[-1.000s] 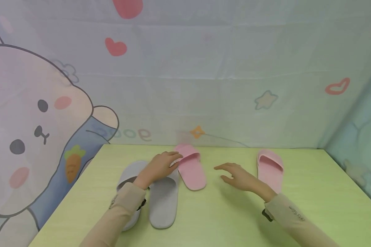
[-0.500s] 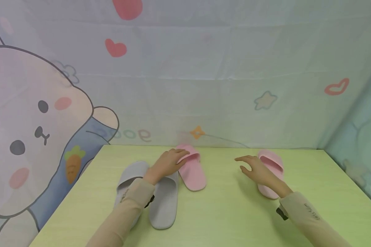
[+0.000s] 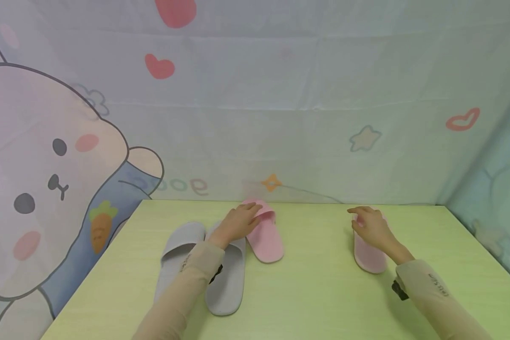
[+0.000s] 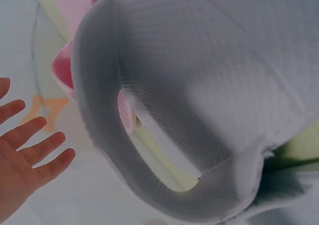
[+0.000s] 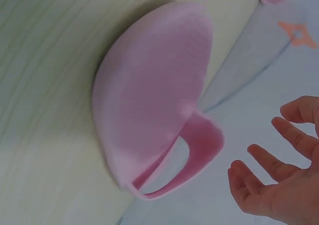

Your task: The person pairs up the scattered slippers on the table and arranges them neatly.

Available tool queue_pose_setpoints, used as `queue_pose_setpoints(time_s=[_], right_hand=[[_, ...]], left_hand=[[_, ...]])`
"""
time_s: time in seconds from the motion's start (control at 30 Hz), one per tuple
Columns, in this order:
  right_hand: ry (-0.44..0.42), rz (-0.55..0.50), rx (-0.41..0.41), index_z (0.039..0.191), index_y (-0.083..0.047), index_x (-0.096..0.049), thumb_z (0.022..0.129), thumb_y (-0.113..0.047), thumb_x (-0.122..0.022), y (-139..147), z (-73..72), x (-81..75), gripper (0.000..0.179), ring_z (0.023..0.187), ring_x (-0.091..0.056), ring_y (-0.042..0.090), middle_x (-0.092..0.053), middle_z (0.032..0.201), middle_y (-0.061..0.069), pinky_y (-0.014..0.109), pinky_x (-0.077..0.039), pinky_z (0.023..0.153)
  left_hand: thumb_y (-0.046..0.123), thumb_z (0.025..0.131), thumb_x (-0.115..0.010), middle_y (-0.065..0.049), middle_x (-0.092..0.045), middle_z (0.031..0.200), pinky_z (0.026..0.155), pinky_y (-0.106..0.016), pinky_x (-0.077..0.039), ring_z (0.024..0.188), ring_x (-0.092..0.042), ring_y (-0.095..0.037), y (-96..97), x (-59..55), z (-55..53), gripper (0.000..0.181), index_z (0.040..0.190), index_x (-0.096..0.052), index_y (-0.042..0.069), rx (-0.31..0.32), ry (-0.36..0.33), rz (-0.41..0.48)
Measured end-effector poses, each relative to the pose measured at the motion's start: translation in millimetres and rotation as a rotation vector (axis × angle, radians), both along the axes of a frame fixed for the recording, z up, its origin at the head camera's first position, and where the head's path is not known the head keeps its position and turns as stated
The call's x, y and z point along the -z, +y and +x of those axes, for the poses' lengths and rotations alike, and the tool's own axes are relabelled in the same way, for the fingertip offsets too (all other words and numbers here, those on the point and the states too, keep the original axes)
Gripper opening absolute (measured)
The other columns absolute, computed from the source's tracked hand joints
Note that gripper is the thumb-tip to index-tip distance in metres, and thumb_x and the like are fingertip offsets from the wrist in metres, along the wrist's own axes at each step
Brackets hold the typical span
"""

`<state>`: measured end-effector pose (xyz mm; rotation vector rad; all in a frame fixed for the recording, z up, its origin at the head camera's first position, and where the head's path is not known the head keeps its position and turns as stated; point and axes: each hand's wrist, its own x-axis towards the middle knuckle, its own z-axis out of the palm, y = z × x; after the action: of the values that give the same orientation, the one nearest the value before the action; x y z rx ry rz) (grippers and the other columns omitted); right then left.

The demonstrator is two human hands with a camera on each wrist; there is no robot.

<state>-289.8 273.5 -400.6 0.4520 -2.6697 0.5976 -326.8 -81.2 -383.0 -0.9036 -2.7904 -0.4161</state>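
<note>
My left hand [image 3: 238,224] hovers over the strap of the left pink slipper [image 3: 267,243]. The left wrist view shows that hand [image 4: 30,155] with fingers spread and nothing held. On the right, my right hand [image 3: 375,230] is above the other pink slipper [image 3: 369,262] and covers most of its strap in the head view. From the right wrist, this slipper [image 5: 154,75] lies apart from the loosely bent fingers. Two grey slippers stand side by side at the left: one [image 3: 225,288] partly behind my left wrist, the other [image 3: 180,248] partly under the sleeve.
The slippers lie on a pale green table [image 3: 314,293]. Behind it hangs a printed cloth [image 3: 255,85] with hearts, a star and a cartoon animal [image 3: 38,174]. A second printed cloth [image 3: 497,189] hangs at the right side.
My right hand has moved right, from bare table to above the right pink slipper. My left hand has shifted slightly right, over the left pink slipper's strap. The slippers have not moved.
</note>
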Motion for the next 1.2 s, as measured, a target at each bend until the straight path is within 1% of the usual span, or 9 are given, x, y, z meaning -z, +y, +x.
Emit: queue_pose_setpoints(time_s=[0.17,0.37,0.43,0.67,0.77,0.87,1.03,1.1,1.2], right_hand=[[-0.08,-0.013,0.071,0.117,0.002,-0.052,0.084,-0.01,-0.05,10.1,1.0,1.6,0.035,0.1,-0.042,0.055,-0.045,0.123,0.032,0.066,-0.037,0.07],[-0.157,0.003,0.112,0.122,0.002,-0.046,0.088,-0.017,-0.049,15.6,-0.4,5.4,0.039,0.103,-0.038,0.06,-0.039,0.126,0.034,0.071,-0.034,0.071],[-0.176,0.012,0.126,0.123,0.002,-0.045,0.088,-0.018,-0.049,16.7,-0.8,7.1,0.04,0.102,-0.038,0.062,-0.038,0.127,0.035,0.071,-0.034,0.071],[-0.253,0.018,0.144,0.126,0.003,-0.038,0.089,-0.021,-0.048,20.0,-1.3,13.7,0.045,0.105,-0.032,0.064,-0.03,0.129,0.038,0.075,-0.029,0.073],[-0.265,0.012,0.145,0.13,0.002,-0.033,0.089,-0.021,-0.047,20.5,-1.1,14.4,0.049,0.108,-0.028,0.064,-0.027,0.131,0.039,0.077,-0.026,0.074],[-0.269,0.0,0.148,0.131,0.002,-0.03,0.089,-0.021,-0.047,20.7,-0.1,14.1,0.051,0.11,-0.025,0.064,-0.024,0.132,0.039,0.078,-0.023,0.075],[-0.272,-0.011,0.154,0.131,0.002,-0.03,0.089,-0.02,-0.046,20.8,1.9,14.5,0.051,0.11,-0.024,0.064,-0.023,0.133,0.038,0.078,-0.021,0.075],[-0.27,-0.005,0.154,0.131,0.001,-0.031,0.089,-0.02,-0.046,20.7,1.7,14.9,0.05,0.109,-0.025,0.064,-0.024,0.133,0.037,0.078,-0.022,0.074],[-0.264,0.007,0.152,0.131,-0.001,-0.032,0.088,-0.02,-0.047,20.9,0.9,15.7,0.05,0.109,-0.026,0.063,-0.024,0.134,0.035,0.076,-0.024,0.073]], left_hand=[[0.021,0.094,-0.044,-0.015,-0.045,0.134,0.092,-0.056,-0.038,0.123,-0.043,-0.032,4.8,7.7,-5.6,0.038,0.13,-0.044,0.009,-0.027,-0.053,-0.03],[0.023,0.094,-0.041,-0.017,-0.039,0.138,0.096,-0.06,-0.032,0.126,-0.038,-0.035,9.4,13.8,-7.2,0.041,0.133,-0.04,0.01,-0.062,-0.149,-0.049],[0.025,0.094,-0.041,-0.018,-0.039,0.138,0.096,-0.06,-0.032,0.126,-0.038,-0.036,10.0,14.9,-6.8,0.041,0.132,-0.04,0.011,-0.065,-0.16,-0.054],[0.025,0.094,-0.042,-0.019,-0.043,0.133,0.091,-0.061,-0.035,0.119,-0.045,-0.037,9.8,17.6,-5.2,0.036,0.128,-0.043,0.011,-0.068,-0.174,-0.07],[0.025,0.094,-0.042,-0.018,-0.045,0.131,0.091,-0.061,-0.035,0.116,-0.048,-0.036,8.9,19.3,-5.3,0.035,0.127,-0.043,0.012,-0.072,-0.18,-0.08],[0.025,0.094,-0.043,-0.018,-0.043,0.134,0.091,-0.062,-0.034,0.118,-0.047,-0.036,8.5,21.2,-5.5,0.037,0.129,-0.043,0.014,-0.063,-0.184,-0.084],[0.023,0.094,-0.042,-0.02,-0.041,0.136,0.091,-0.064,-0.033,0.121,-0.044,-0.038,11.1,23.1,-4.6,0.043,0.136,-0.036,0.022,-0.016,-0.181,-0.092],[0.023,0.094,-0.042,-0.022,-0.041,0.135,0.089,-0.064,-0.034,0.119,-0.045,-0.039,13.2,22.6,-2.9,0.044,0.137,-0.034,0.025,0.006,-0.162,-0.107],[0.022,0.094,-0.042,-0.024,-0.042,0.133,0.088,-0.065,-0.035,0.116,-0.047,-0.041,16.2,21.2,1.6,0.045,0.138,-0.032,0.026,0.041,-0.132,-0.136]])
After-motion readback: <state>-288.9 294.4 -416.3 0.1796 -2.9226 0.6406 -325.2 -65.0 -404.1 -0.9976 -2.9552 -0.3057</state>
